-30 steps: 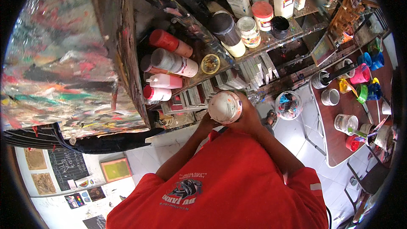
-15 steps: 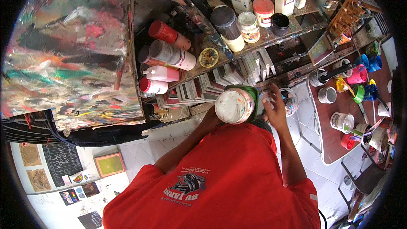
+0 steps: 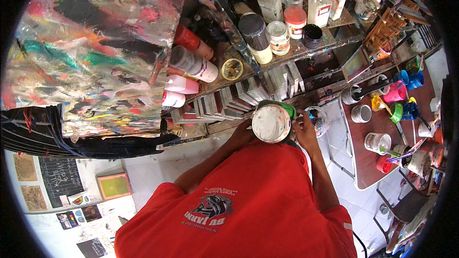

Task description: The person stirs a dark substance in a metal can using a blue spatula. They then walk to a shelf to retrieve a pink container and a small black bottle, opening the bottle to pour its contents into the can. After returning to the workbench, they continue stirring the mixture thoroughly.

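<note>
A round tub with a paint-smeared white top [image 3: 270, 123] is held up in front of my red shirt. My left hand [image 3: 243, 133] grips its left side, the fingers mostly hidden by the tub. A green container [image 3: 289, 108] shows behind the tub's upper right edge, close against it. My right hand [image 3: 306, 128] has its fingers bent in and pressed at the green container's right edge. Just beyond that hand is a clear round container with coloured smears [image 3: 319, 118]; I cannot tell what it rests on.
A shelf [image 3: 330, 36] ahead carries bottles and a red-lidded jar [image 3: 295, 19]. Framed screens [image 3: 239, 99] stand below it. At left is a paint-streaked board [image 3: 95, 62]. On the right, a brown table [image 3: 366, 162] bears several paint pots, among them a pink one [image 3: 396, 91].
My right hand has gone from spread fingers to bent fingers at the green container's edge. The tub has shifted slightly right. The view has turned a little.
</note>
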`<state>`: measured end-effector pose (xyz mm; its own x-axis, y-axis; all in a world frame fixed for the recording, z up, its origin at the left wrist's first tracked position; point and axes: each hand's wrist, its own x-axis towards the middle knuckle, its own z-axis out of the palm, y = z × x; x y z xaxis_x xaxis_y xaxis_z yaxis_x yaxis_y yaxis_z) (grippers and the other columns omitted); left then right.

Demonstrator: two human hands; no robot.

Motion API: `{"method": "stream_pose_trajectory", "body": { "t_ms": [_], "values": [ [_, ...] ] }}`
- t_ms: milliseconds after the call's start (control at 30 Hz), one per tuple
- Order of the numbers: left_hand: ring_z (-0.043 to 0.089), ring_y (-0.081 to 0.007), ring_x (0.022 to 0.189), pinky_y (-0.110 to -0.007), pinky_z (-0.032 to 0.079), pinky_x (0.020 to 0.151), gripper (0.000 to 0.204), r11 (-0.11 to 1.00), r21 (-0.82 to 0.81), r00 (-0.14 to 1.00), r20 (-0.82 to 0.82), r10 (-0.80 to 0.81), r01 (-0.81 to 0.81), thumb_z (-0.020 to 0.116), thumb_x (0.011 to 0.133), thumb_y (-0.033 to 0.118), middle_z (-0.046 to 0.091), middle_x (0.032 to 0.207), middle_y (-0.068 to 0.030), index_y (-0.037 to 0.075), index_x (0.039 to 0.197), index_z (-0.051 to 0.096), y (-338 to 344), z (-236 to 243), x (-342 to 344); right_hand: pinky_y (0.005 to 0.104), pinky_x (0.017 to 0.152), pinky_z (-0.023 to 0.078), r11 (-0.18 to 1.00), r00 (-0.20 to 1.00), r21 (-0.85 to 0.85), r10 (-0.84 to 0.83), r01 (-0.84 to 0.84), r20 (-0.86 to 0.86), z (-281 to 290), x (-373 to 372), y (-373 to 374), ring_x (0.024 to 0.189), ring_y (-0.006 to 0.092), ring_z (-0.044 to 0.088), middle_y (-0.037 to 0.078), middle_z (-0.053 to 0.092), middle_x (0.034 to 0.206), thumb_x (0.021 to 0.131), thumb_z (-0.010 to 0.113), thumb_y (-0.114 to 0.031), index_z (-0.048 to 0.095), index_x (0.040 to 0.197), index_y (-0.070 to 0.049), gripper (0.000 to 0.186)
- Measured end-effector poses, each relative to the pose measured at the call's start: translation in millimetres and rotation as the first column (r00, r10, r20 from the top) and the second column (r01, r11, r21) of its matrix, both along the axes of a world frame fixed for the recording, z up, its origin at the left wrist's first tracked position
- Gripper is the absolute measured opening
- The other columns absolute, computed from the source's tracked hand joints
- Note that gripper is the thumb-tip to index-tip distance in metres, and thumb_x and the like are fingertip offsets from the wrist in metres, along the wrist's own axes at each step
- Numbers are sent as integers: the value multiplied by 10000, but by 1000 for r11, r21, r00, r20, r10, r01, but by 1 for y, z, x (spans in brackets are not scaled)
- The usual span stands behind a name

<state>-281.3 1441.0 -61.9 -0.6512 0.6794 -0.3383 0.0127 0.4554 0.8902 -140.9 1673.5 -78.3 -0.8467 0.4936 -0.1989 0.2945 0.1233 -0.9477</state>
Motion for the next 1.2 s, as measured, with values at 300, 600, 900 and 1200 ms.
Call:
{"method": "stream_pose_trajectory", "body": {
  "t_ms": [300, 600, 900, 1200],
  "values": [
    [625, -155, 899, -297, 501, 790, 200, 998, 65, 987, 158, -10, -1, 695, 849, 125, 638, 974, -88, 16, 993, 608, 18, 6, 4, 398, 690, 517, 989, 995, 135, 45, -56, 87, -16, -15, 37, 825, 303, 669, 212, 670, 931, 981, 545, -367, 531, 1190, 20, 441],
    [644, -172, 925, -325, 527, 817, 250, 997, 64, 997, 68, -38, 33, 687, 870, 148, 639, 1033, -116, 10, 1050, 583, 25, -3, 5, 441, 729, 509, 964, 999, 265, 1, -9, 32, 22, -9, 29, 842, 399, 667, 282, 665, 909, 995, 483, -190, 548, 1193, 34, 306],
    [660, -152, 783, -310, 553, 676, 186, 993, 85, 984, 150, -95, 83, 645, 900, 128, 627, 966, -97, 2, 1001, 552, 30, 2, -20, 336, 642, 488, 999, 999, -7, -43, 43, 27, 30, 3, 31, 686, 181, 598, 123, 630, 764, 1014, 467, -153, 550, 1155, 8, 230],
    [651, -159, 795, -315, 561, 697, 219, 974, 15, 953, 204, -223, 225, 611, 942, 190, 601, 990, -81, 10, 1052, 550, 37, 27, -38, 321, 505, 469, 998, 997, 32, -60, 62, -57, 50, 16, 29, 546, 169, 617, 122, 608, 665, 1007, 466, -159, 517, 1161, -12, 219]
  ]
}}
